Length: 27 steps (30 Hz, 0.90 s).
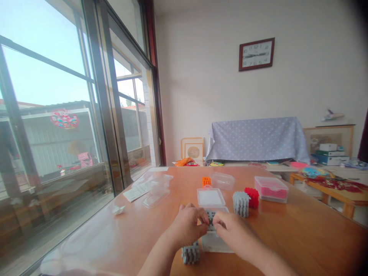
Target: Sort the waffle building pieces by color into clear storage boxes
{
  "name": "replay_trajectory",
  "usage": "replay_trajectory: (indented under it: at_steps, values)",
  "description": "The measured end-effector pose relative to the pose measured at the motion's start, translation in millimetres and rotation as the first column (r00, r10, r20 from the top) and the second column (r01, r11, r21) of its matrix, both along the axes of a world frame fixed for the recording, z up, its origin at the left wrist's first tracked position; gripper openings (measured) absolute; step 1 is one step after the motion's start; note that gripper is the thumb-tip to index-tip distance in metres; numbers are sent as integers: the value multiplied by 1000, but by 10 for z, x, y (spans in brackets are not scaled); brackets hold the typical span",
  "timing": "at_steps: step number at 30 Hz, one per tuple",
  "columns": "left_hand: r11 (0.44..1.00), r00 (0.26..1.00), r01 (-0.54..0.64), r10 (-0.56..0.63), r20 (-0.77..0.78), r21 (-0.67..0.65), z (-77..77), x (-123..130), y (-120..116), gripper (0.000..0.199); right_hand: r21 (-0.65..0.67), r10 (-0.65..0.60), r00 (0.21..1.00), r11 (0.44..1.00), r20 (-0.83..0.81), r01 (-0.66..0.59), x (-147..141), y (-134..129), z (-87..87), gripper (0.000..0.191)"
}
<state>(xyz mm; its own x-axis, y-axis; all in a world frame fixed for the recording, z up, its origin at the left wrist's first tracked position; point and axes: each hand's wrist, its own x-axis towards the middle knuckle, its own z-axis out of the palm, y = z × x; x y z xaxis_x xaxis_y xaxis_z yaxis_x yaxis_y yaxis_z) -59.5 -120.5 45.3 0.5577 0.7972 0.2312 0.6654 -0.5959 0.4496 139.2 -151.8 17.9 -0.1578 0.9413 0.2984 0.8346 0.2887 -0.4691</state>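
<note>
My left hand (191, 225) is closed in a pinch, thumb and fingertips at the left edge of a grey notched plastic piece (211, 219). My right hand (233, 227) pinches at the right side of that same piece, its fingers curled. The piece is over a clear plastic box (217, 244), partly hidden by my hands. Below my left wrist stands a stack of grey notched pieces (191, 254). Further right, a larger grey stack (240, 204) touches a red stack (252, 197) of similar pieces.
A white-topped open lid (211, 197) lies just behind my hands. Beyond it are an orange piece (206, 181) and a clear container (222, 181). A box with pink contents (271, 189) stands at right. Clear trays (156, 196), a printed sheet (139, 191) and crumpled tissue (118, 209) lie left.
</note>
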Motion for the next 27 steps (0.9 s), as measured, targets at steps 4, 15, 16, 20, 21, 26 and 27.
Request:
replay_trajectory:
  at_steps: [4,15,16,20,21,26,27]
  values:
    - [1000,1000,-5,5,-5,3,8,18,-4,18,2,2,1000,1000,8,-2,5,48,-4,16]
    - [1000,1000,-4,4,26,1,23,10,-8,15,-6,-5,1000,1000,7,5,10,61,-21,16]
    - [1000,1000,-7,7,25,-5,20,8,-8,15,-8,-1,1000,1000,15,1,9,66,-23,16]
    - [1000,999,3,-2,48,-24,16,-13,-9,18,5,10,1000,1000,23,-10,9,84,-28,15]
    - [1000,999,6,-4,54,-28,17,-21,-9,19,7,12,1000,1000,20,-12,13,86,-27,15]
    - [999,1000,9,-9,23,-35,36,-55,-2,25,0,57,998,998,-18,-57,60,72,0,14]
    - [999,1000,18,-18,13,-36,38,-59,0,25,-2,72,997,997,-29,-72,71,67,9,15]
